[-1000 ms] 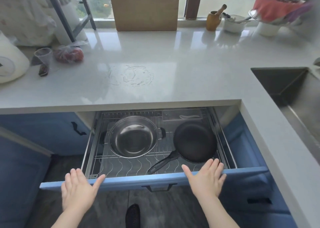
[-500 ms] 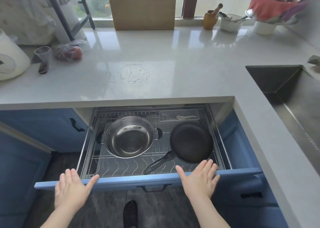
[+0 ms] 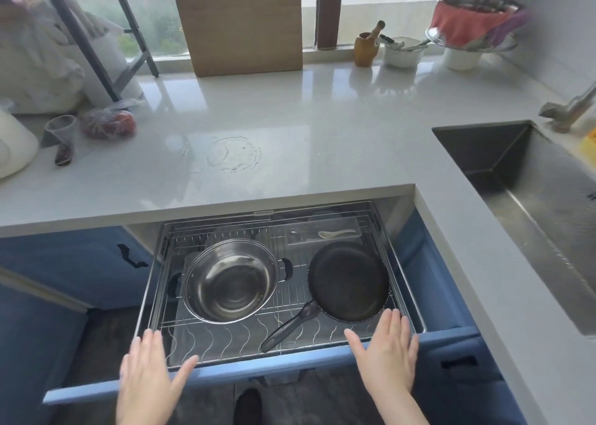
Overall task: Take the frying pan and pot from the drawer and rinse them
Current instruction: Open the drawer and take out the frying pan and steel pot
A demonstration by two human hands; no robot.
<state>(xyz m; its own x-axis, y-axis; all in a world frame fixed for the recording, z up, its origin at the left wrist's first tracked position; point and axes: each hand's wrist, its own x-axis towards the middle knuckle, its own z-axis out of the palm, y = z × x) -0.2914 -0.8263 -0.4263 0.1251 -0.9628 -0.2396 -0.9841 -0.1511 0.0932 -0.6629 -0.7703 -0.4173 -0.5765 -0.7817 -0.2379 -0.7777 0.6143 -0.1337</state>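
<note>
The blue drawer stands pulled out below the counter, with a wire rack inside. A shiny steel pot with two black side handles sits in the rack's left half. To its right lies a black frying pan, its long handle pointing toward the front left. My left hand hovers over the drawer's front edge at the left, fingers straight, holding nothing. My right hand is spread flat over the front edge just in front of the pan, also holding nothing.
A steel sink is sunk into the counter at the right, with a tap behind it. A white spoon lies in a clear tray at the drawer's back. A wet patch marks the white counter. A wooden board leans at the window.
The drawer has slid further out toward me. Both hands have stayed spread at its front edge, and the view has tilted a little to the left.
</note>
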